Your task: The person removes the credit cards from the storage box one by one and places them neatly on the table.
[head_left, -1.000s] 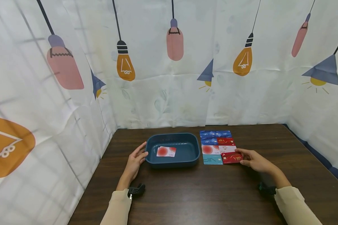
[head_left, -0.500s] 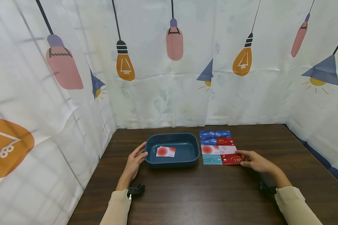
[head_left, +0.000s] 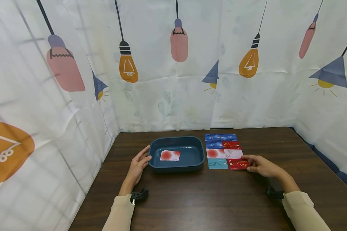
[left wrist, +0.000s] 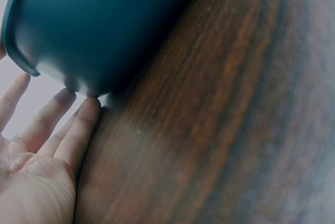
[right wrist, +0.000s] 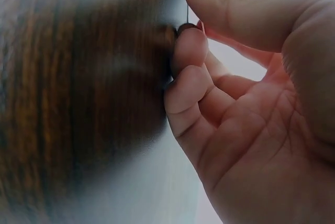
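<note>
My left hand (head_left: 138, 166) rests its straight fingers against the left side of a dark blue plastic tray (head_left: 177, 167). In the left wrist view the fingertips of that hand (left wrist: 44, 156) touch the tray's outer wall (left wrist: 99, 20). Two white cards with red circles (head_left: 170, 156) lie overlapped inside the tray. My right hand (head_left: 263, 165) holds the right edge of a red VIP card (head_left: 237, 164) between thumb and fingers. In the right wrist view its fingers (right wrist: 191, 85) are curled low at the tabletop; the card shows only as a thin edge.
Beside the red VIP card lie a teal card (head_left: 218, 163), a white card with a red circle (head_left: 215, 153) and a pale floral card (head_left: 233, 154). Behind them are blue cards (head_left: 217, 138) and another red card (head_left: 231, 145). A patterned curtain (head_left: 173, 102) surrounds the brown table (head_left: 196, 205).
The red VIP card has shifted slightly toward me, baring more of the pale floral card behind it. My left hand and the tray stay in place.
</note>
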Tool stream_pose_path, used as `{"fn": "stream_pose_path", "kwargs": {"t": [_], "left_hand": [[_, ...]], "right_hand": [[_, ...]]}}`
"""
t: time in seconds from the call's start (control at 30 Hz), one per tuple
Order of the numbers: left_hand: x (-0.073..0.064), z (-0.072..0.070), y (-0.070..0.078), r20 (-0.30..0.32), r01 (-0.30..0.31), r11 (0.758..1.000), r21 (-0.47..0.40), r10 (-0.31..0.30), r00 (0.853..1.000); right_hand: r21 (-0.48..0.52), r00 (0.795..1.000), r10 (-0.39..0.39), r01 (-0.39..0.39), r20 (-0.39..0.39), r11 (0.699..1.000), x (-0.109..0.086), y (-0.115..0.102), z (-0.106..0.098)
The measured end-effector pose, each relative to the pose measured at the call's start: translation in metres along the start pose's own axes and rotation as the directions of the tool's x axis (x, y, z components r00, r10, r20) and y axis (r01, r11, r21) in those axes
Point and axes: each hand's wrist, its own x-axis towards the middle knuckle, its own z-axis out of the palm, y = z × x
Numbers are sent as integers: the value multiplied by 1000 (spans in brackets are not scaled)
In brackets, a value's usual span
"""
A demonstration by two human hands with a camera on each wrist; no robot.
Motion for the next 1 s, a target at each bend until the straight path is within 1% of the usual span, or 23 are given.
{"fn": "stream_pose_path", "kwargs": {"t": [0.27,0.43,0.63,0.8,1.0], "left_hand": [[-1,0,0,6,-12,1000,6,12,1000],[-1,0,0,6,-25,999,23,24,1000],[0,0,0,2,-14,1000,13,14,1000],[0,0,0,3,-24,999,21,24,1000],[1,-1,-1,5,-19,1000,19,19,1000]], "right_hand": [[-63,999,9,-11,-33,998,-1,3,1],[-67,999,7,-10,-49,998,-1,3,3],[-67,998,-3,-1,-55,998,-2,2,5],[-66,998,-10,7,-56,998,-1,2,5],[-67,998,-12,8,-65,998,0,1,5]]}}
